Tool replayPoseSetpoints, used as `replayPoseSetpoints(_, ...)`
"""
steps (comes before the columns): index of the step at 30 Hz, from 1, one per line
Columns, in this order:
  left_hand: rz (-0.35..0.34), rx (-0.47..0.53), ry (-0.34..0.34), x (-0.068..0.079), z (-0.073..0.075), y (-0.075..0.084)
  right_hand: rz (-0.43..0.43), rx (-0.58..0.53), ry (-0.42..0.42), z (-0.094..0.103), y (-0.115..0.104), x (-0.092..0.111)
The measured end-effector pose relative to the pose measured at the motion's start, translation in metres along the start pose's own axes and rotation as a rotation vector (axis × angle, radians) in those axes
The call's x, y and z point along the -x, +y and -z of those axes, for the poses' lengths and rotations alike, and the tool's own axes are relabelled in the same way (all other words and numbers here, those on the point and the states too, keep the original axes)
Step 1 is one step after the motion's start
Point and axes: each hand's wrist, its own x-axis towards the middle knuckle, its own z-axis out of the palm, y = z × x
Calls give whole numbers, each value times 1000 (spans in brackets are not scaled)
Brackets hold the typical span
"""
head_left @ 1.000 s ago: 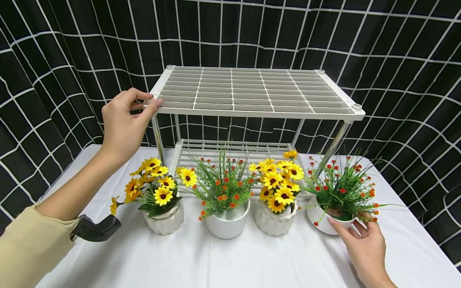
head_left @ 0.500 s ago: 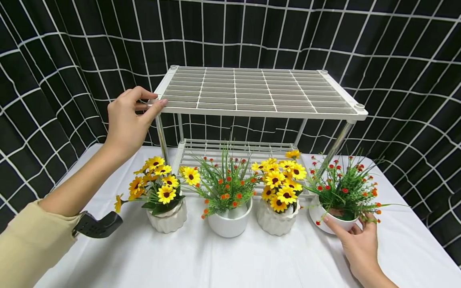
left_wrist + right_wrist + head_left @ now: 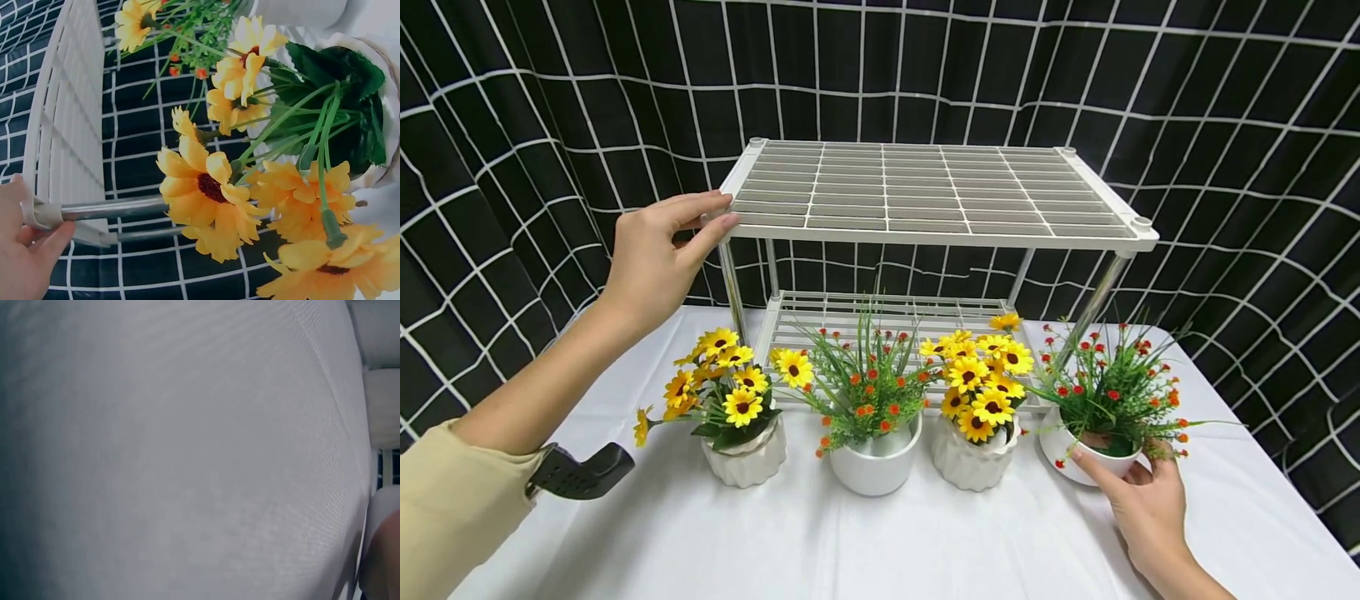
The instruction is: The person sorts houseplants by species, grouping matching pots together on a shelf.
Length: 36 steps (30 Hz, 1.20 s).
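My left hand (image 3: pixel 655 258) pinches the near left corner of a white two-tier wire rack (image 3: pixel 925 236), thumb in front and fingers over the corner. The left wrist view shows this hand (image 3: pixel 28 250) at the corner where the metal post (image 3: pixel 119 207) meets the shelf. My right hand (image 3: pixel 1146 508) holds a round white flowerpot (image 3: pixel 1060 446) at the far right of the row, thumb on its near side and fingers at its right. Red-flowered grass (image 3: pixel 1120 392) fills that pot, which sits on the white tablecloth. The right wrist view is mostly white cloth (image 3: pixel 206 450).
Left of the held pot stand a ribbed pot (image 3: pixel 973 462) of yellow flowers, a round white pot (image 3: pixel 872 471) of red-flowered grass, and another ribbed pot (image 3: pixel 745 462) of yellow flowers. The rack's lower shelf (image 3: pixel 880 308) lies behind them. A black gridded curtain (image 3: pixel 880 67) hangs behind.
The upper fingers of my left hand have straightened over the rack corner. My right thumb has shifted slightly left along the pot. The pots and rack stay where they were.
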Motion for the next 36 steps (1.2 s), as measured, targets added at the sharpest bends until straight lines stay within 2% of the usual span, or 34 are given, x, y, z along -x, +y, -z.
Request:
replayPoseSetpoints(5, -1, 2, -11, -2, 2, -1, 52, 116, 25, 1, -1, 0)
replayPoseSetpoints(9, 5, 1, -37, -5, 5, -1, 48, 181, 39, 5, -4, 0)
replayPoseSetpoints(14, 31, 0, -67, -8, 7, -1, 32, 197, 48, 12, -12, -1)
replayPoseSetpoints(25, 56, 5, -84, -6, 9, 0, 68, 196, 57, 25, -28, 0)
replayPoseSetpoints(36, 46, 1, -97, -9, 10, 0, 83, 155, 79, 38, -54, 1)
